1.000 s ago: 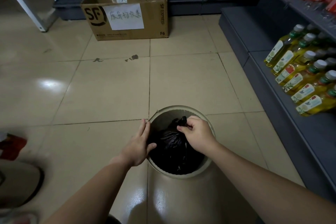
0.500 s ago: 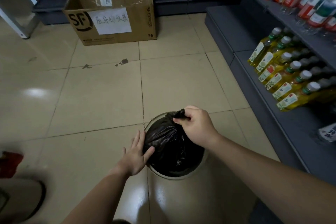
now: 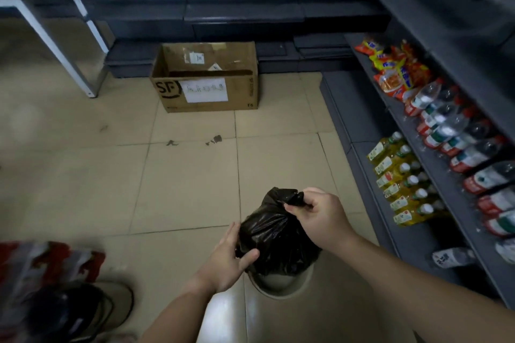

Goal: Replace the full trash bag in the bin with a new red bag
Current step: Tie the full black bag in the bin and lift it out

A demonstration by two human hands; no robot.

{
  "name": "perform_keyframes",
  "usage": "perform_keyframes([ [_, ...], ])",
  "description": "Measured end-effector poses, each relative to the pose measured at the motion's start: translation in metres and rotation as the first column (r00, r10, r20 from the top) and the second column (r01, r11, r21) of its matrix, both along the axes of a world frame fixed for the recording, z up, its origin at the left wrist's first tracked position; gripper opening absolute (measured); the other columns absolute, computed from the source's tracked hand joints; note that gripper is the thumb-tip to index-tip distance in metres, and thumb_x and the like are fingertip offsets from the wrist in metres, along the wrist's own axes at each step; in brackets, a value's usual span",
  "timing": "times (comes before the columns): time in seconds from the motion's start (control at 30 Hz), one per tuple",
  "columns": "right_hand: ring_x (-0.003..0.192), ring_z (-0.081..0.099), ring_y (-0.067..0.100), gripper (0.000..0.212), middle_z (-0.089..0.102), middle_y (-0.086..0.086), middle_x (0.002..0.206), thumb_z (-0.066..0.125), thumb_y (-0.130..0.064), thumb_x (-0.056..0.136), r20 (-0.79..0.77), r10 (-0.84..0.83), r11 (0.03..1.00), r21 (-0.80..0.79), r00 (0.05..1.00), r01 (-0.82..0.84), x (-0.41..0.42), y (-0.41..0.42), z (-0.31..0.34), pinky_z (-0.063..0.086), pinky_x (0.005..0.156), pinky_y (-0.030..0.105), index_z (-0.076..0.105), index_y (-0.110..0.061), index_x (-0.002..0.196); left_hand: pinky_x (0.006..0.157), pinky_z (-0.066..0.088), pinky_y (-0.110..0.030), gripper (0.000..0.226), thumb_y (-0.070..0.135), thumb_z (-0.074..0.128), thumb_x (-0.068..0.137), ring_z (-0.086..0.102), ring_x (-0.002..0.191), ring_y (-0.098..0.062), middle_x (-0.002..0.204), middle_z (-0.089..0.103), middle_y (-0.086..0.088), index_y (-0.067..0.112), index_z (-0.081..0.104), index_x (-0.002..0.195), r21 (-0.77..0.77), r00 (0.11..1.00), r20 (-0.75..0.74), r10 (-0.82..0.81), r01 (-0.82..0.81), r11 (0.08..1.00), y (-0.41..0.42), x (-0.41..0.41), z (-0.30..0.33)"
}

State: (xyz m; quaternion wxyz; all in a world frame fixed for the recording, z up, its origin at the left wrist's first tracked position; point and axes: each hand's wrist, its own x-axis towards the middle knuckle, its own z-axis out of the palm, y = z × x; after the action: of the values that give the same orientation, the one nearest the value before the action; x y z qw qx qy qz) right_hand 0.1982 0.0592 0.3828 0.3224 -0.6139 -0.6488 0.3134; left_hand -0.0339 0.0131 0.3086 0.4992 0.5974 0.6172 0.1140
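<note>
The full black trash bag (image 3: 274, 239) hangs mostly above the round beige bin (image 3: 281, 284), hiding most of its mouth. My right hand (image 3: 317, 216) is shut on the bag's gathered neck at its top right. My left hand (image 3: 228, 262) presses against the bag's left side, thumb over the plastic. Red-and-white plastic (image 3: 36, 262), blurred, lies at the lower left; I cannot tell whether it is the red bag.
An open SF cardboard box (image 3: 204, 78) with a white paper label stands on the tiled floor at the back. Dark shelves (image 3: 376, 120) on the right hold bottles and snack packs. A second container (image 3: 92, 312) sits at the lower left. A metal frame leg (image 3: 69, 44) stands at the back left.
The black bag has risen from deep inside the bin to mostly above its rim, lifted by my right hand. My left hand moved from the rim onto the bag's side. The view tilted up.
</note>
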Motion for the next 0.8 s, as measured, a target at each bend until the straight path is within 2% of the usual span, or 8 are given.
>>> perform_keyframes([
  [0.07, 0.066, 0.06, 0.012, 0.024, 0.055, -0.004, 0.065, 0.076, -0.016, 0.083, 0.001, 0.007, 1.0, 0.007, 1.0, -0.007, -0.01, 0.003, 0.052, 0.041, 0.057, 0.016, 0.065, -0.015, 0.063, 0.12, 0.01, -0.024, 0.104, 0.067, 0.058, 0.083, 0.009, 0.155, -0.014, 0.169, 0.012, -0.002, 0.018, 0.009, 0.161, -0.024, 0.998, 0.046, 0.047, -0.046, 0.999, 0.002, -0.013, 0.049],
  [0.17, 0.066, 0.062, 0.014, 0.022, 0.06, -0.001, 0.067, 0.075, -0.017, 0.084, -0.001, 0.007, 1.0, 0.028, 1.0, -0.007, -0.027, 0.012, 0.117, 0.047, 0.059, 0.024, 0.067, -0.016, 0.064, 0.116, 0.019, -0.019, 0.093, 0.05, 0.063, 0.091, 0.021, 0.151, -0.012, 0.166, 0.021, 0.0, 0.016, 0.013, 0.161, -0.052, 0.994, 0.063, 0.094, -0.09, 0.995, 0.007, -0.033, 0.108],
  [0.27, 0.066, 0.064, 0.016, 0.017, 0.062, 0.002, 0.068, 0.075, -0.018, 0.085, -0.032, -0.008, 0.999, 0.046, 0.999, 0.009, -0.044, 0.027, 0.158, 0.051, 0.062, 0.032, 0.071, -0.012, 0.069, 0.089, 0.028, 0.006, 0.078, 0.035, 0.065, 0.094, 0.036, 0.127, -0.001, 0.141, 0.042, 0.009, 0.014, 0.024, 0.157, -0.027, 0.991, 0.099, 0.089, -0.087, 0.996, 0.019, -0.046, 0.15],
  [0.3, 0.066, 0.064, 0.016, 0.017, 0.062, 0.001, 0.068, 0.074, -0.019, 0.085, -0.04, -0.017, 0.998, 0.053, 0.999, 0.019, -0.051, 0.033, 0.167, 0.052, 0.062, 0.033, 0.071, -0.012, 0.07, 0.083, 0.031, 0.008, 0.075, 0.032, 0.066, 0.095, 0.037, 0.124, 0.0, 0.136, 0.043, 0.01, 0.016, 0.026, 0.156, -0.007, 0.99, 0.11, 0.084, -0.084, 0.996, 0.025, -0.05, 0.162],
  [0.43, 0.068, 0.065, 0.017, 0.008, 0.064, -0.007, 0.069, 0.074, -0.022, 0.085, -0.054, -0.022, 0.997, 0.078, 0.998, 0.026, -0.077, 0.065, 0.188, 0.052, 0.068, 0.031, 0.074, -0.019, 0.078, 0.111, 0.034, -0.022, 0.089, 0.046, 0.07, 0.088, 0.042, 0.138, -0.012, 0.144, 0.042, 0.008, 0.022, 0.02, 0.158, 0.002, 0.978, 0.167, 0.123, -0.125, 0.992, 0.052, -0.069, 0.178],
  [0.53, 0.068, 0.067, 0.024, 0.014, 0.067, 0.005, 0.073, 0.074, -0.025, 0.085, -0.088, -0.031, 0.997, 0.071, 0.996, 0.037, -0.094, 0.098, 0.192, 0.058, 0.071, 0.044, 0.077, -0.012, 0.081, 0.111, 0.033, -0.024, 0.102, 0.051, 0.072, 0.083, 0.04, 0.137, -0.008, 0.15, 0.038, 0.007, 0.021, 0.013, 0.16, -0.029, 0.97, 0.187, 0.156, -0.154, 0.988, 0.078, -0.087, 0.184],
  [0.63, 0.067, 0.067, 0.028, 0.02, 0.067, 0.013, 0.073, 0.074, -0.027, 0.084, -0.126, -0.037, 0.996, 0.076, 0.991, 0.047, -0.111, 0.139, 0.192, 0.057, 0.068, 0.051, 0.075, -0.008, 0.078, 0.119, 0.033, -0.032, 0.126, 0.074, 0.072, 0.066, 0.038, 0.142, -0.01, 0.16, 0.033, 0.004, 0.023, 0.007, 0.161, -0.057, 0.964, 0.187, 0.19, -0.183, 0.982, 0.117, -0.107, 0.186],
  [0.8, 0.068, 0.067, 0.028, 0.021, 0.069, 0.01, 0.068, 0.074, -0.029, 0.084, -0.147, -0.049, 0.998, 0.035, 0.988, 0.055, -0.143, 0.217, 0.207, 0.058, 0.069, 0.05, 0.075, -0.009, 0.077, 0.108, 0.037, -0.022, 0.101, 0.041, 0.07, 0.089, 0.041, 0.132, -0.003, 0.15, 0.042, 0.004, 0.024, 0.002, 0.161, -0.164, 0.944, 0.229, 0.24, -0.205, 0.965, 0.197, -0.136, 0.2],
])
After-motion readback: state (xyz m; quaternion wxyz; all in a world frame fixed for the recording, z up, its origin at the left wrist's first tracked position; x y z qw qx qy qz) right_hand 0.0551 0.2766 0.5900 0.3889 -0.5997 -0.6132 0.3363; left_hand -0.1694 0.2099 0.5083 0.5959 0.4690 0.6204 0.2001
